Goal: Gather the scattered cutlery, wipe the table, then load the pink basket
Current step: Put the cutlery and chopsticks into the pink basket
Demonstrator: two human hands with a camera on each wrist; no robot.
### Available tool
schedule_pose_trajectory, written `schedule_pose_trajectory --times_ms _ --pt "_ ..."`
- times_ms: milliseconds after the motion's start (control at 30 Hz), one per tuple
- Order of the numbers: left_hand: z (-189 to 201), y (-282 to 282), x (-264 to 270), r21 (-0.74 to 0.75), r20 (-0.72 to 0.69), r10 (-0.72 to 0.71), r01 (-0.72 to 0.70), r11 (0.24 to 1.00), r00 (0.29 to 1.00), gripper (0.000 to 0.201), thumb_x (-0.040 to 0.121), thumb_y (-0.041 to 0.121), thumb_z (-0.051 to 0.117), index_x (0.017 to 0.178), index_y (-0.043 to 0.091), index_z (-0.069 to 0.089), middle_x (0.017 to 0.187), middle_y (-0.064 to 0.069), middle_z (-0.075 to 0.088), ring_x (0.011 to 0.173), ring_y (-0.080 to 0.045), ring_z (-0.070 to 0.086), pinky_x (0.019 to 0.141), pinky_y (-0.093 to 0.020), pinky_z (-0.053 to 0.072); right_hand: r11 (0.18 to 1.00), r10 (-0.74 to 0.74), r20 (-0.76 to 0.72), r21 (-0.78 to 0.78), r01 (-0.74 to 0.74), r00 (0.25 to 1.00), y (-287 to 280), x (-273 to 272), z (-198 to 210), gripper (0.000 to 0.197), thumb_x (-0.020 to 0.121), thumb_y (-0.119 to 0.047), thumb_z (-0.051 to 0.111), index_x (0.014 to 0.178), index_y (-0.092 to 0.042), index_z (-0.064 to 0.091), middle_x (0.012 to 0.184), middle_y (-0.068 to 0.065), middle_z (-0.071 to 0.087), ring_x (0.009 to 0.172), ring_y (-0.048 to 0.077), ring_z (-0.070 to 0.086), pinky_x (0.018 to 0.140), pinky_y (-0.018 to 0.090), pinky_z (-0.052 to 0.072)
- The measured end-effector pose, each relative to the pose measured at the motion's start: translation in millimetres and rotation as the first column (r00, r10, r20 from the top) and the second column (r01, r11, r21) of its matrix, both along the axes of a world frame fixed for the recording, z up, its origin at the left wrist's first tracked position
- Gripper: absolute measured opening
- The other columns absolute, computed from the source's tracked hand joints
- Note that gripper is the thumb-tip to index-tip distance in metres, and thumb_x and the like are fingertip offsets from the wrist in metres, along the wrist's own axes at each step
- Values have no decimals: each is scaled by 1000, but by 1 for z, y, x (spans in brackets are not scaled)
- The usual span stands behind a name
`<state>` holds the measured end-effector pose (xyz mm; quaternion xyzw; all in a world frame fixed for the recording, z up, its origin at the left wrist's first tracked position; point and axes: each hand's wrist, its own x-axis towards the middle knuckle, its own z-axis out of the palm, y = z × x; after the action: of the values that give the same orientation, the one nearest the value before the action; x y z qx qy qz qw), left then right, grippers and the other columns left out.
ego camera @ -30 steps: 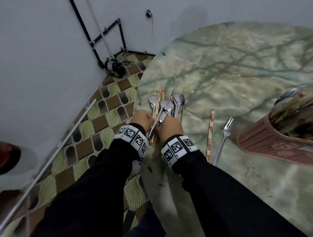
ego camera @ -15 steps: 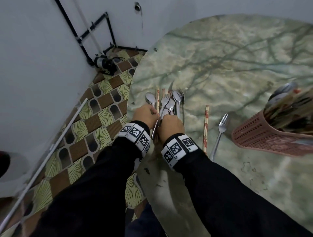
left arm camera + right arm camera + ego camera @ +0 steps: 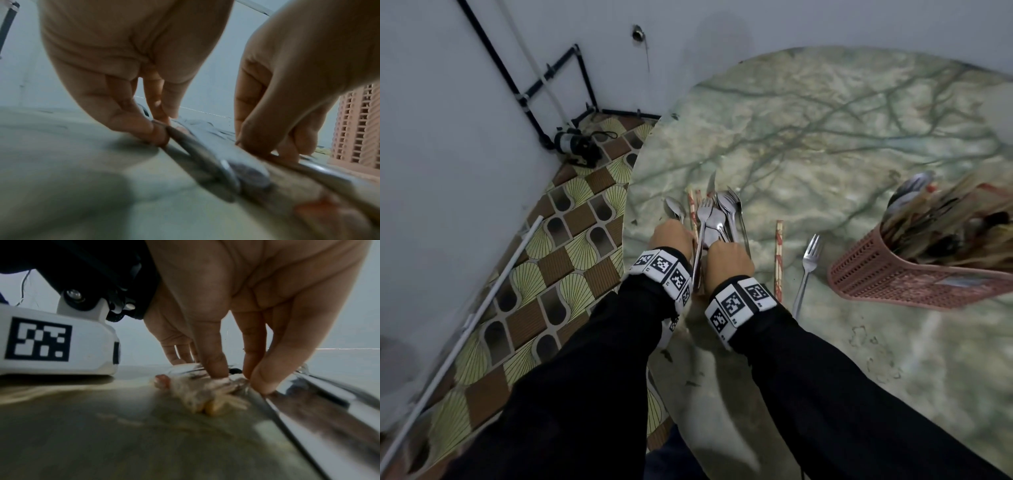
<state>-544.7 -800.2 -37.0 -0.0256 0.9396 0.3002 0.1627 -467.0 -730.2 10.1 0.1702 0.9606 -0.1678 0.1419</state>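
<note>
Two hands worked a heap of steel spoons, forks and patterned chopsticks (image 3: 717, 219) at the near left edge of the round green marble-look table (image 3: 825, 137). Fingers of the left hand (image 3: 671, 240) were bent down, tips pinching the heap's handles from the left; the right hand (image 3: 729, 258) likewise curled its fingertips onto the handles. One loose patterned chopstick (image 3: 778, 253) and one steel fork (image 3: 806, 270) lay just right. Farther right lay the pink perforated plastic basket (image 3: 887, 274), tipped over, utensils inside.
</note>
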Motion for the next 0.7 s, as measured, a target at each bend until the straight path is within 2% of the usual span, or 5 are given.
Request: schedule_pose_trajectory --times_ms 100,233,367,467,700 --pt "-2 1 -1 -25 -6 -4 3 1000 1000 17 85 14 60 88 -1 69 93 -14 69 86 -28 65 69 -31 48 1000 -4 -3 7 4 1000 0 1 0 28 97 -4 36 115 -2 57 117 15 59 108 29 57 80 34 47" --pt "-5 2 -2 -22 -12 16 -17 1000 1000 19 85 9 54 90 -5 67 97 -17 65 88 -30 64 68 -29 49 1000 -28 9 -11 28 1000 5 1 1 25 97 -4 38 113 0 57 115 15 61 107 31 58 80 33 46" --pt "-7 0 -6 26 35 52 -53 998 998 23 80 14 65 89 -7 67 100 -19 65 89 -30 65 79 -38 56 993 -100 23 -60 101 995 7 1 2 20 96 -9 43 106 0 58 111 15 62 103 31 59 73 32 42" --pt "-8 -1 -7 60 68 67 -71 996 995 31 76 18 69 92 -8 66 101 -20 64 93 -32 64 81 -39 55 981 -153 32 -114 155 988 11 1 2 15 93 -8 50 102 0 58 110 16 62 103 31 60 82 34 48" --pt "-13 3 -1 109 55 128 -134 985 990 27 72 22 70 84 -3 68 97 -19 64 90 -31 65 81 -41 55 947 -247 72 -194 257 966 21 -2 -4 14 87 -13 63 92 -1 58 100 13 64 94 28 63 79 32 53"
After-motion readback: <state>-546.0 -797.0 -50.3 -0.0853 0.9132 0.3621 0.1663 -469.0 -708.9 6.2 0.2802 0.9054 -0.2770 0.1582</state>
